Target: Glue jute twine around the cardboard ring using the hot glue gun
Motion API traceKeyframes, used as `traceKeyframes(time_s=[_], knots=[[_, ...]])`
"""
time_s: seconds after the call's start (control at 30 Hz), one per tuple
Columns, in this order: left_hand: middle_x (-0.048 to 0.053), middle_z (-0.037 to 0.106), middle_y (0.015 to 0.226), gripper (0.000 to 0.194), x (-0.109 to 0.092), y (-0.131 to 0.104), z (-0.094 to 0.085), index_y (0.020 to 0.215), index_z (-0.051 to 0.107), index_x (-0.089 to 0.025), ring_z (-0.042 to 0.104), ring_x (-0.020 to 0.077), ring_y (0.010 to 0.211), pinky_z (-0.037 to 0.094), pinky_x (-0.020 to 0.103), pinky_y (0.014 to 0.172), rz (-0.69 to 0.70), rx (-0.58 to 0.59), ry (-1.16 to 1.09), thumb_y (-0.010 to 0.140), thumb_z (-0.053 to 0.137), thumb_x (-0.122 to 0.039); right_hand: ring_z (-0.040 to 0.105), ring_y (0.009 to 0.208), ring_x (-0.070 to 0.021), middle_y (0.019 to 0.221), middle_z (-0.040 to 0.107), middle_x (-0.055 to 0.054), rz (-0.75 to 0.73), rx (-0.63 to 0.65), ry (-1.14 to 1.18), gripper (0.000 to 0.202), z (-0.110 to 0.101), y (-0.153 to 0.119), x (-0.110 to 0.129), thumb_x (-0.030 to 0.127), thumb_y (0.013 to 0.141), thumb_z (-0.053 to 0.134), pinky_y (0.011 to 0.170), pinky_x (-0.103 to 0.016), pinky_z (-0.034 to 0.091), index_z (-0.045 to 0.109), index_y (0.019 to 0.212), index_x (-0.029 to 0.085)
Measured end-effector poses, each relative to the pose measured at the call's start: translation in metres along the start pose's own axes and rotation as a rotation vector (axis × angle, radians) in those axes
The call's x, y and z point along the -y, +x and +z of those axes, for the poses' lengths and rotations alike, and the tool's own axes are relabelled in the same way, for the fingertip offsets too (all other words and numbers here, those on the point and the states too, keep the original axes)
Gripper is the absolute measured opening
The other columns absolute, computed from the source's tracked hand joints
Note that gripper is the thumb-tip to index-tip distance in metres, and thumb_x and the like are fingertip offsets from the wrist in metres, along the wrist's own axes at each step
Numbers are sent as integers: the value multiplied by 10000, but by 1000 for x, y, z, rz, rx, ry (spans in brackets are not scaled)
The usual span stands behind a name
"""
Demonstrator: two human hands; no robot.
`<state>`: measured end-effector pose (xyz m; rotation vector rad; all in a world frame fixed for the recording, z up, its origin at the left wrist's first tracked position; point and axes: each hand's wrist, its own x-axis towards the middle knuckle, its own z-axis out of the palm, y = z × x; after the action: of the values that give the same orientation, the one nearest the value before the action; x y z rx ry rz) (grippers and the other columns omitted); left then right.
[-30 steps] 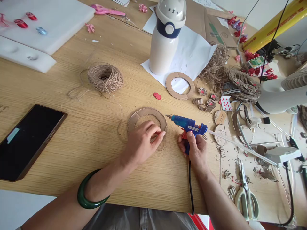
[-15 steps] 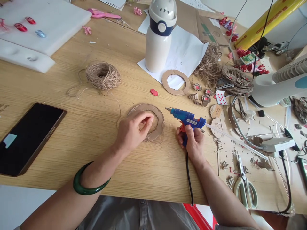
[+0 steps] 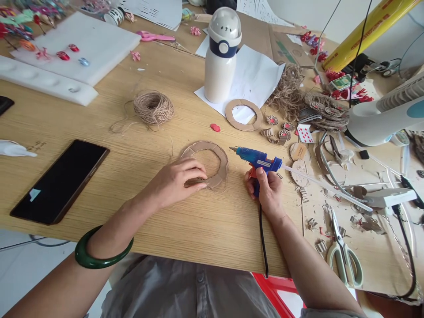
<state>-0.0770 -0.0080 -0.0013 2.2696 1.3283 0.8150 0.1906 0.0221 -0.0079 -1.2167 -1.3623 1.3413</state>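
My left hand (image 3: 177,183) is at the lower left side of a cardboard ring (image 3: 218,176) lying on the table, its thumb and fingers around the ring's edge and partly covering it. Thin twine runs along the ring's outer rim. In my right hand (image 3: 266,190) is a blue glue gun (image 3: 258,160), its nozzle pointing left toward the ring and a clear glue stick coming out of its back. A ball of twine (image 3: 153,107) rests behind the ring, to the left. Small red discs (image 3: 215,127) lie behind the ring.
A white bottle (image 3: 220,73) stands on paper at the back, near a second cardboard ring (image 3: 243,126). To the left are a phone (image 3: 59,181) and white foam (image 3: 82,48). Scissors (image 3: 344,260), cardboard scraps, cables and a white appliance (image 3: 374,119) crowd the right.
My left hand has moved from above the ring down to its left edge, and its fingers have spread from a pinch. The view has shifted left. My right hand still holds the glue gun.
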Motion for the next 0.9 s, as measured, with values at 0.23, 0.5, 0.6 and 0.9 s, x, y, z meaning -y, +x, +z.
traceKeyframes(time_s=[0.23,0.5,0.6,0.9], knots=[[28,729,1006,117,-1,-10,-7,897,670,-217,682,168,985,547,307,902,38,-111,21,967,584,-179,421,375,-74,500,499,48,-6,7,-10,442,0,1,-1,565,981,553,383,-223,306,612,785,172],[47,673,1220,136,-11,-17,-42,888,660,-222,659,228,1115,540,353,913,-108,38,106,945,611,-335,415,372,-74,498,492,51,13,12,-13,444,2,1,-1,573,971,563,374,-217,317,618,777,178],[46,714,1097,164,-25,-2,-21,981,671,-211,676,218,1055,533,369,950,-123,-111,105,978,593,-354,403,359,-70,501,505,50,41,15,-14,452,3,3,1,583,966,564,361,-215,308,616,777,176],[91,699,1037,224,-35,37,40,1035,670,-150,637,304,1016,538,448,906,-222,-33,299,834,739,-218,407,389,-72,505,491,51,52,8,-5,434,-10,-6,3,553,980,563,381,-210,309,598,776,171]])
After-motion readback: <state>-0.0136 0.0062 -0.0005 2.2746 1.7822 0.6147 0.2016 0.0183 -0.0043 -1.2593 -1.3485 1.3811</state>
